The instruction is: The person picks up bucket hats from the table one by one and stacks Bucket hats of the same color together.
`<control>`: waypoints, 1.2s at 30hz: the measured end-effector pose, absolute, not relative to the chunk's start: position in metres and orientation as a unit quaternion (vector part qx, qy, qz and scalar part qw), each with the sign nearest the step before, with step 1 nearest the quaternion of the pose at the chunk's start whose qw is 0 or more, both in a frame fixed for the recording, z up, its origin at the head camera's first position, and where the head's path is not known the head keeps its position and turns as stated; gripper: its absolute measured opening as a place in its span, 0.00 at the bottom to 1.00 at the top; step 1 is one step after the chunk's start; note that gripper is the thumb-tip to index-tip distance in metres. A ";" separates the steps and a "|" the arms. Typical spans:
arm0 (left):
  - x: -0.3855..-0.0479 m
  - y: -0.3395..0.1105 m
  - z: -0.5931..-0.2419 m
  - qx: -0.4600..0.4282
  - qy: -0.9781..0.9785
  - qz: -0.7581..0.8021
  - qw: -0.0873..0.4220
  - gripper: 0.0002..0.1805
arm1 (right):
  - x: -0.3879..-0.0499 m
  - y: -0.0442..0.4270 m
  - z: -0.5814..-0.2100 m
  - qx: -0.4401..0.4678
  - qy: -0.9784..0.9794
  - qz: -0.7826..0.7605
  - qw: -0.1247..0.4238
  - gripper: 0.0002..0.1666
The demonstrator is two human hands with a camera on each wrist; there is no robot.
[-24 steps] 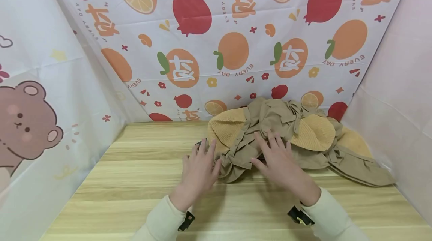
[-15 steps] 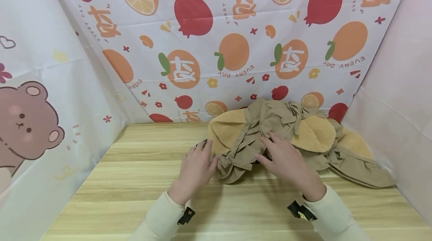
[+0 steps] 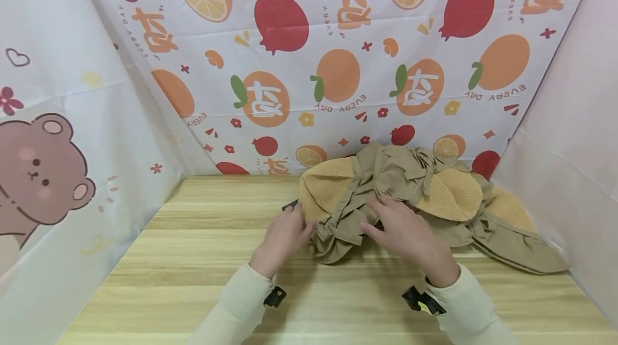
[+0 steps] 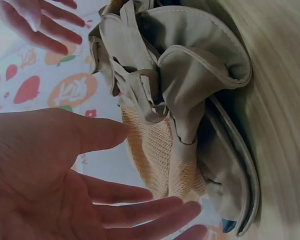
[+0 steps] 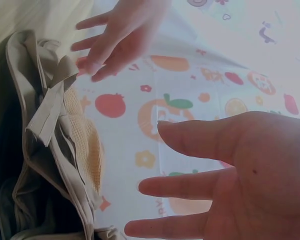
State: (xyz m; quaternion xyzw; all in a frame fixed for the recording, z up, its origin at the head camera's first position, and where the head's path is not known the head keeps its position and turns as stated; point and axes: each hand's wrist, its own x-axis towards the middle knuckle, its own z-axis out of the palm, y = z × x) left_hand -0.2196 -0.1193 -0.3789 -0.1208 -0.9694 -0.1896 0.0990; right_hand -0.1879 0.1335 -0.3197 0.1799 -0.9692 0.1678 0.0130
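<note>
A heap of khaki brimmed hats (image 3: 401, 168), soft cloth with straw-yellow woven panels (image 3: 456, 195), lies at the far side of the wooden tabletop (image 3: 183, 270), right of centre and up against the fruit-print backdrop (image 3: 299, 79); three of the panels show, one at the heap's left end, one right of its middle and one at its right end, where a flat khaki brim (image 3: 523, 251) reaches towards the pale right-hand curtain (image 3: 569, 162). The left hand (image 3: 282, 235) is at the heap's left front corner, its fingers apart and grasping nothing; the right hand (image 3: 403, 229) is before the heap's middle, likewise released, its thumb held out from the fingers; whether any fingertip brushes the cloth is hard to tell from these angles. A small dark object (image 3: 289, 205), mostly hidden, shows just beyond the left hand; the left wrist view shows a stitched, curling brim edge (image 4: 202, 55) and knotted khaki ties (image 4: 145, 90). Cream sleeves (image 3: 241, 296) cover both forearms, a black clip (image 3: 275, 297) at each wrist; a brown bear (image 3: 43, 168) is printed on the white left-hand curtain (image 3: 120, 130).
</note>
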 end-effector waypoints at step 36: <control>-0.237 -0.114 -0.362 -0.117 -0.915 -0.332 0.198 0.15 | -0.191 0.132 -0.318 0.170 -0.970 0.172 0.006 0.31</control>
